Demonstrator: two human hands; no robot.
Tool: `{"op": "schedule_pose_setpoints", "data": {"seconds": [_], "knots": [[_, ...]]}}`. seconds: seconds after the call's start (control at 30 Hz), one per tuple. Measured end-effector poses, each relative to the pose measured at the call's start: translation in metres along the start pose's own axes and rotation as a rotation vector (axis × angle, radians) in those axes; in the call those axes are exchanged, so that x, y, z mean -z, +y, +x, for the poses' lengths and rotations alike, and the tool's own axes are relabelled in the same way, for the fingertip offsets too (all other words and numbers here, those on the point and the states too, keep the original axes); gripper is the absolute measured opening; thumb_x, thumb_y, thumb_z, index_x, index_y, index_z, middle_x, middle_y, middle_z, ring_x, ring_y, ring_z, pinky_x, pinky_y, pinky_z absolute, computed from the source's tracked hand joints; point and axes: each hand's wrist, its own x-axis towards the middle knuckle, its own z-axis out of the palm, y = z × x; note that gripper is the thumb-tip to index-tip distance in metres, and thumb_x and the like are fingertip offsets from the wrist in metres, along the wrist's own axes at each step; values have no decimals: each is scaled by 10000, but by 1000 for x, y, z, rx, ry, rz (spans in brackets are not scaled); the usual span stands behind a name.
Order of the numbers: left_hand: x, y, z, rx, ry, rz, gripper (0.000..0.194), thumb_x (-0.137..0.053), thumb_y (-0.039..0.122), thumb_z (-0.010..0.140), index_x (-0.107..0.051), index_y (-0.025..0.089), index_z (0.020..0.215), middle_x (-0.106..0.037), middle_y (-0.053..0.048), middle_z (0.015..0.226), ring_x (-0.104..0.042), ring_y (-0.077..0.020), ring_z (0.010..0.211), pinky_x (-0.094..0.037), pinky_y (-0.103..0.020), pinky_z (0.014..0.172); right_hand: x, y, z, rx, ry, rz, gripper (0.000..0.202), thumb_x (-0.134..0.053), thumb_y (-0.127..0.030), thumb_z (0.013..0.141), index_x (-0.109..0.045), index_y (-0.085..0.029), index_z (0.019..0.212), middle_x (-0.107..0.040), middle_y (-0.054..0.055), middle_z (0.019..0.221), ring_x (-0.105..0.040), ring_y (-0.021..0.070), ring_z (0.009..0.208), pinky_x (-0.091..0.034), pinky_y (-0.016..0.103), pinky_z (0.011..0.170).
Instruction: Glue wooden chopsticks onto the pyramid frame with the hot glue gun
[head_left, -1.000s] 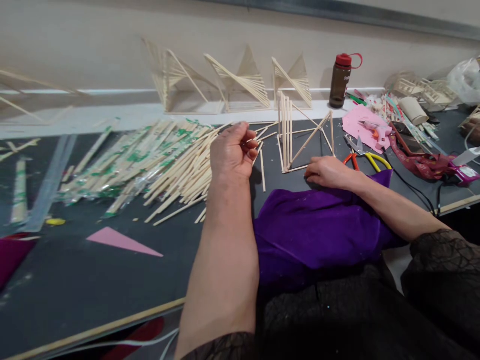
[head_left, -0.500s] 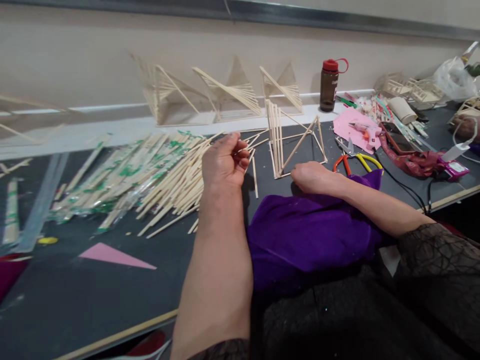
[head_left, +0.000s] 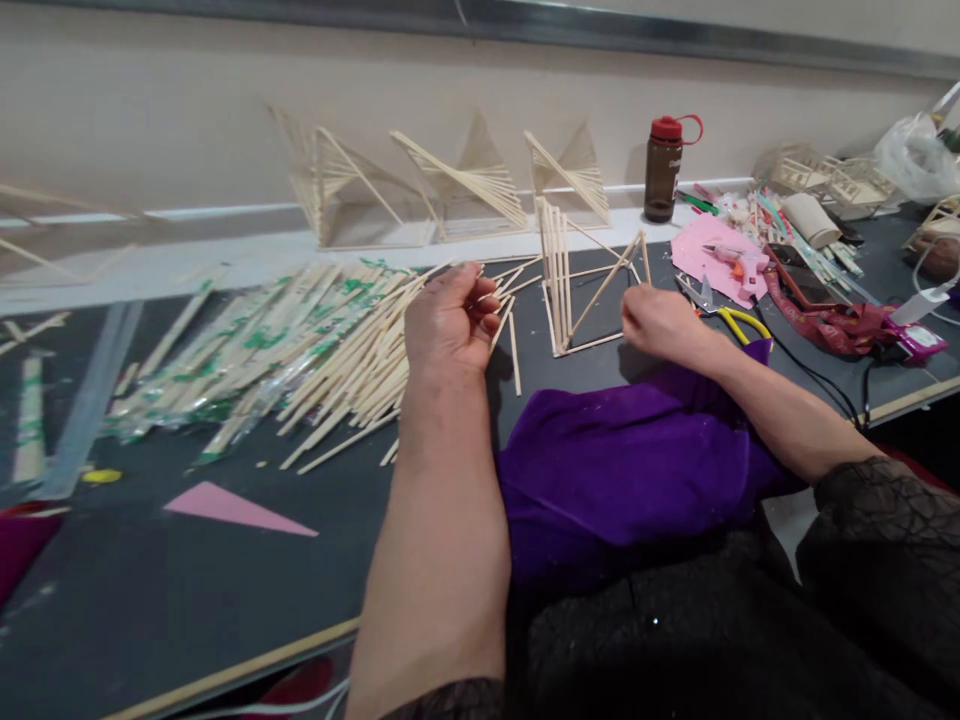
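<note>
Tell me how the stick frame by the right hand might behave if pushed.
The stick frame is probably light, being so thin and open. It may break easily, since its slender pieces meet at small corners.

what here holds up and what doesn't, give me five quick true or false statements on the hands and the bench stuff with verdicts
1. The purple cloth is nearer the person's body than the stick frame. True.
2. The left hand rests on the purple cloth. False: the left hand is up by the loose sticks.
3. The right hand is beside the stick frame. True.
4. The glue gun lies among the loose sticks. False: the glue gun lies on a pink sheet.
5. The bottle has a red cap. True.
</note>
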Motion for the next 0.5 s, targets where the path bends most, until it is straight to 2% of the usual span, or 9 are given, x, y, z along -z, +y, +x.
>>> {"op": "schedule_pose_setpoints", "data": {"seconds": [0.13,0.2,0.23,0.33,0.43,0.5], "knots": [[-13,6,-14,-49,123,66,127,-713,235,850,-605,235,783,-653,110,618,-527,-17,517,-383,-160,459,21,20,-1,-53,-35,683,91,-466,-103,875,-549,-139,863,-701,70,827,-610,92,605,-468,217,566],[-19,9,-20,-41,135,81,128,-714,234,851,-608,237,779,-640,116,599,-512,-19,518,-382,-165,472,26,25,-3,-84,-65,892,88,-471,-80,840,-525,-150,832,-690,46,796,-566,60,531,-433,193,501],[-20,10,-22,-37,139,81,128,-714,236,851,-610,238,777,-635,117,591,-507,-20,517,-380,-166,476,27,27,-4,-99,-79,924,90,-490,-67,811,-527,-149,813,-681,35,767,-560,59,519,-426,190,489],[-22,10,-22,-34,165,65,128,-704,227,851,-617,232,756,-633,110,583,-500,-22,515,-369,-169,474,24,33,-3,-136,-132,793,147,-532,-19,733,-601,-123,812,-634,0,664,-583,83,515,-434,200,493],[-18,9,-18,-49,157,58,136,-727,250,822,-624,240,734,-655,79,600,-527,-43,522,-365,-182,453,17,36,2,-92,-212,456,261,-539,17,724,-726,-83,877,-651,16,644,-644,125,587,-464,224,574],[-15,7,-14,-77,126,92,141,-751,290,792,-625,255,737,-676,55,628,-563,-69,537,-373,-193,438,12,35,4,-33,-258,233,311,-550,18,747,-784,-73,930,-713,63,704,-693,164,699,-478,243,659]]}}
